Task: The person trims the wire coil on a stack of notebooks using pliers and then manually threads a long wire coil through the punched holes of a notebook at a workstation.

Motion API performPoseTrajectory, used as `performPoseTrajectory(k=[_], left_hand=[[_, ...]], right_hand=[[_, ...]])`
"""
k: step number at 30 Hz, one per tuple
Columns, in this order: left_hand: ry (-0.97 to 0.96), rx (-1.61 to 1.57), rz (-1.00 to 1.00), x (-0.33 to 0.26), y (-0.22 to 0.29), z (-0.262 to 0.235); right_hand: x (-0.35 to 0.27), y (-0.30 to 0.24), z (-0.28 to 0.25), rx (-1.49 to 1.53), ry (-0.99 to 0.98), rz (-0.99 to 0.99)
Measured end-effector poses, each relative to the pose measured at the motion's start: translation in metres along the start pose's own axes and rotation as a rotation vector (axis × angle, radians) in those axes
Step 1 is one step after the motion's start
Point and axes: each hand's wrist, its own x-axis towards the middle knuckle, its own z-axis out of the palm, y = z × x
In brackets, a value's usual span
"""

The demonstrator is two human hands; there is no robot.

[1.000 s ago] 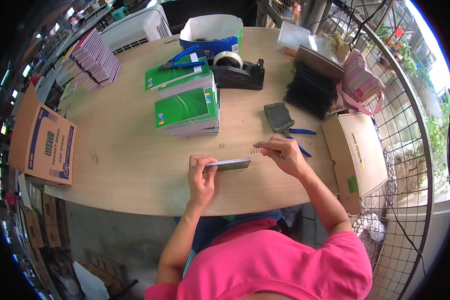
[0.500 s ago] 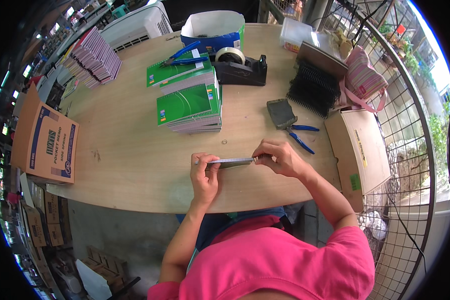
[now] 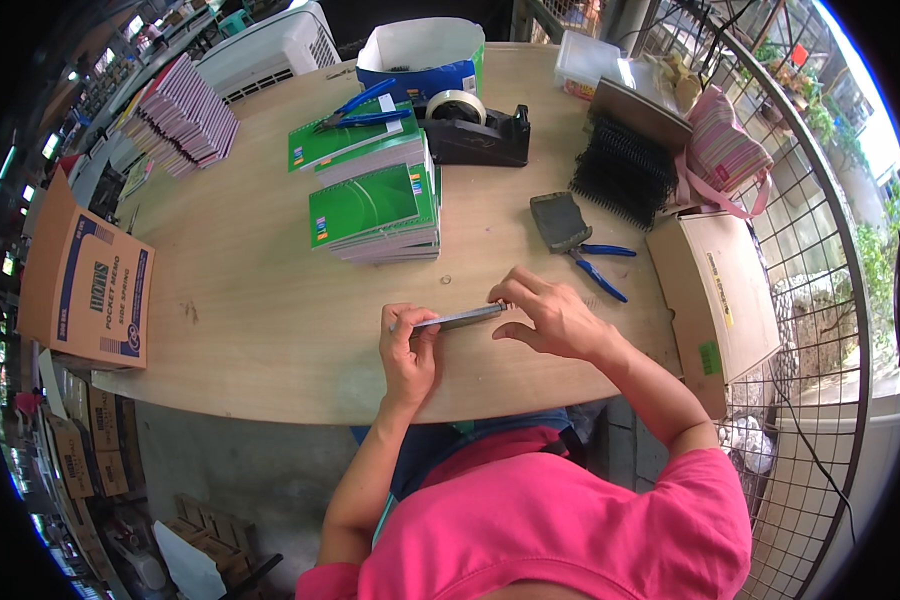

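notepad (image 3: 462,319) is held nearly edge-on over the bench (image 3: 250,300), its long axis running from just below nine o'clock to just above three. the left hand (image 3: 407,338), the nearer, pinches its nine o'clock end. from the right hand (image 3: 515,315) it lies at nine o'clock; that hand's thumb stands free, while its fingertips seem to touch the wire coil (image 3: 506,306) at the pad's three o'clock end.

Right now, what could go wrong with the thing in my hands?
The left grip holds the thin pad by one end, so the pad might tilt if pushed. At the other end, the right grip has its thumb off, so the small coil could slip. The pliers lying on green notebooks might slide if bumped.
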Motion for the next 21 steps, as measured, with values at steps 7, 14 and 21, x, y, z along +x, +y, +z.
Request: performPoseTrajectory(k=[7, 14, 21], left_hand=[[-0.012, 0.01, 0.017, 0.0, -0.004, -0.004], [0.043, 0.093, 0.072, 0.008, 0.002, 0.0], [0.031, 0.061, 0.009, 0.007, -0.001, 0.004]], right_hand=[[0.005, 0.006, 0.0, -0.028, 0.012, -0.123], [0.003, 0.012, -0.008, 0.075, -0.078, -0.018], [0.001, 0.011, -0.001, -0.135, -0.137, 0.002]])
